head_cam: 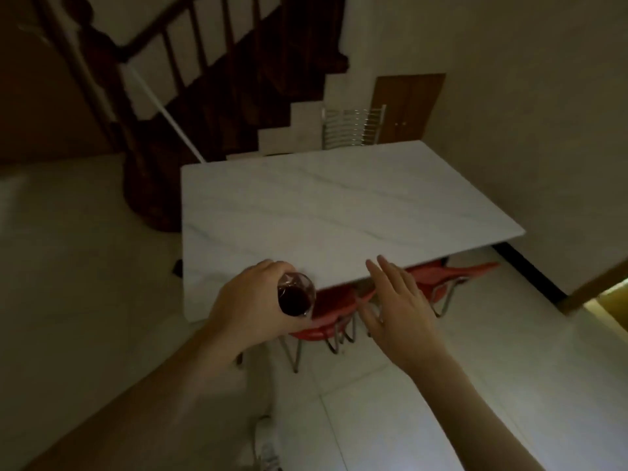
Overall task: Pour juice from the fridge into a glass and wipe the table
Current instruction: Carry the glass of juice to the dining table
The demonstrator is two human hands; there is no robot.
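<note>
Closest to us: left hand (pixel 253 302) is wrapped around a glass (pixel 296 294) holding dark red juice, fingers closed on its side, glass just over the near corner of the table (pixel 339 212). We can't tell if its base touches the top yet; it looks held above the edge. Right hand (pixel 396 305) hangs empty just right of the glass, fingers spread and loose, over the table's near edge. We judge the pour is done and the step in hand is setting the glass down. To do it well: keep it level, move it further in from the near edge before releasing, land the base flat, let go only once it sits. The juice is fairly high in the glass, so a tilt spills on white marble. No cloth in view, so the wipe can't start from here. Under the table's near edge sit red chairs (pixel 438 277) with metal legs; they block stepping in close. Tabletop itself shows nothing on it. Behind the table's far edge: a metal-backed chair (pixel 353 127), a small wooden door (pixel 409 107), and left of that a dark staircase (pixel 190 79).
</note>
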